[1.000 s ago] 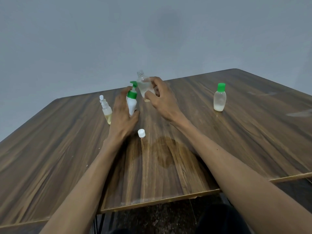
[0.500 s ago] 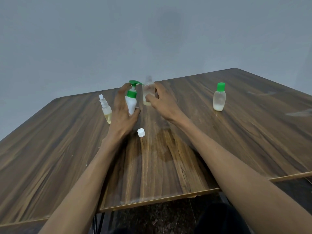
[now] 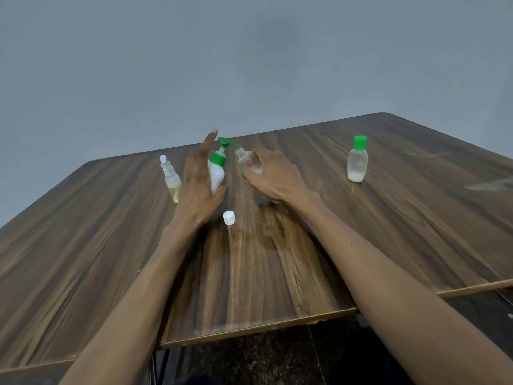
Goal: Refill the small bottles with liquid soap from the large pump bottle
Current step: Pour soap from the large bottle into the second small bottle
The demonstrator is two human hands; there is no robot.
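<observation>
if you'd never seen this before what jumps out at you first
Mid-table, the right hand tilts an uncapped clear small bottle so its mouth meets the spout of the white pump bottle with green top, beside the left hand. A loose white cap lies nearer, and a green-capped clear bottle stands far right.

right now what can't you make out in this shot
Head view only:
- Open small bottle: fill level, hidden by the right hand gripping it.
- Pump bottle: left side, behind the left hand.
- Nozzle-to-neck contact: blurred, too small.
- Table: cut off at the frame edges.
</observation>
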